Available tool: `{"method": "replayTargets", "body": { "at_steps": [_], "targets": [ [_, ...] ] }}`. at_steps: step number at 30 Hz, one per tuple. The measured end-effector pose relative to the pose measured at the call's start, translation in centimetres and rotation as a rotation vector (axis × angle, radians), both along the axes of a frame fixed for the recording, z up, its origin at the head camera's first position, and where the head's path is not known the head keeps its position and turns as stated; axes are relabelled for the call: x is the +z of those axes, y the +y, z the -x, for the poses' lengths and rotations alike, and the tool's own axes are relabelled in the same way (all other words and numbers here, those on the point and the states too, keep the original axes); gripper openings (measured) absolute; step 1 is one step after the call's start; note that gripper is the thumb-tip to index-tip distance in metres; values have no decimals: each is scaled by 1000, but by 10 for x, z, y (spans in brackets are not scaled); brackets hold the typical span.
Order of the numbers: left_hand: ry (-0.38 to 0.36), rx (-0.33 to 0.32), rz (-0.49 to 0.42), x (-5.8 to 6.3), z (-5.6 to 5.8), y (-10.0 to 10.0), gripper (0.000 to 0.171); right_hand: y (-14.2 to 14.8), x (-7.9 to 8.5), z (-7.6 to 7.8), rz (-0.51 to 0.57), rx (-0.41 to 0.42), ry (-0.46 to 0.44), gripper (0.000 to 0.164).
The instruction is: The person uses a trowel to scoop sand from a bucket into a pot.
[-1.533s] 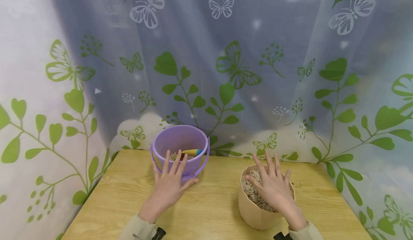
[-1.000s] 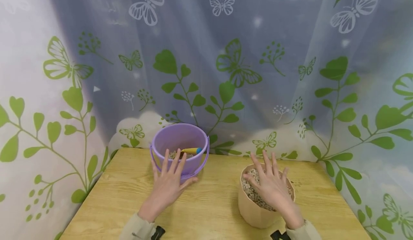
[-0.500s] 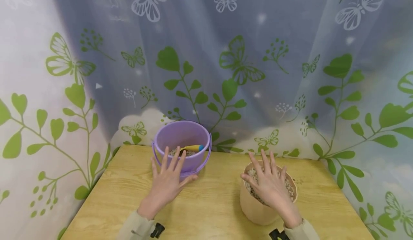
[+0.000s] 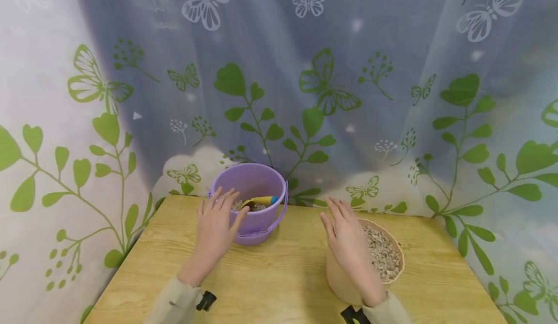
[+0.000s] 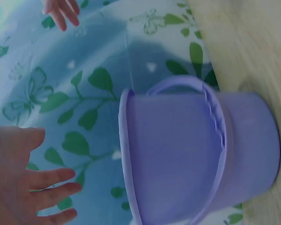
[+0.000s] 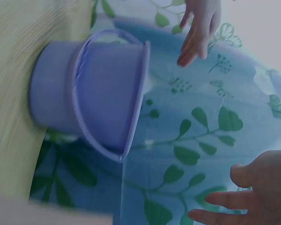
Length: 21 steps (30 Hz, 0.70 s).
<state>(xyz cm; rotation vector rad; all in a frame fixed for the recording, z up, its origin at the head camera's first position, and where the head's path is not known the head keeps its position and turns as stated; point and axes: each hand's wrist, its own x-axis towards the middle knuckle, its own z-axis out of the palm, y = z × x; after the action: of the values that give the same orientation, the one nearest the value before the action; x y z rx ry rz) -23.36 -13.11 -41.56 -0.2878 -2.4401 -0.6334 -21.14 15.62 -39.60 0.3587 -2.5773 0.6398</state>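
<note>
My left hand [image 4: 213, 232] hovers before the purple bucket [image 4: 261, 224], its fingers fairly straight and holding nothing. The left wrist view has a gap between that hand [image 5: 18, 178] and the bucket's rim. Inside the bucket, pale grit lies under a small tool [image 4: 261, 200] with a yellow handle, blue end and dark head. My right hand [image 4: 350, 244] is raised over the left side of a beige pot [image 4: 337, 278], fingers extended and close together, with nothing in it. Grainy, gravel-like mix [image 4: 383, 256] fills the pot; the hand hides part of it.
Both containers stand on a wood-grain table [image 4: 270, 280]. A curtain [image 4: 270, 72] printed with leaves and butterflies hangs right behind the table's back edge. Dark crumbs lie beside the pot on its right. In the right wrist view, a blurred pale edge [image 6: 47, 213] crosses the lower left corner.
Both hands have turned from palms down with spread fingers to a more sideways pose, fingers closer together. The right hand has shifted left, uncovering more of the pot's contents. The containers stay put.
</note>
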Motion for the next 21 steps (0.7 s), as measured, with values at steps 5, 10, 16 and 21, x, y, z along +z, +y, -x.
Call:
{"method": "replayTargets", "body": {
  "at_steps": [5, 10, 16, 21],
  "targets": [
    [-25, 10, -3, -1, 24, -19, 52, -31, -1, 19, 33, 44, -13, 49],
    [-101, 17, -2, -9, 49, -41, 60, -52, -10, 48, 53, 47, -80, 50],
    [-218, 22, 20, -21, 69, -62, 69, -68, -25, 83, 31, 46, -116, 48],
    [-301, 6, 51, -32, 80, -70, 74, -79, -36, 106, 3, 49, -167, 46]
  ]
}}
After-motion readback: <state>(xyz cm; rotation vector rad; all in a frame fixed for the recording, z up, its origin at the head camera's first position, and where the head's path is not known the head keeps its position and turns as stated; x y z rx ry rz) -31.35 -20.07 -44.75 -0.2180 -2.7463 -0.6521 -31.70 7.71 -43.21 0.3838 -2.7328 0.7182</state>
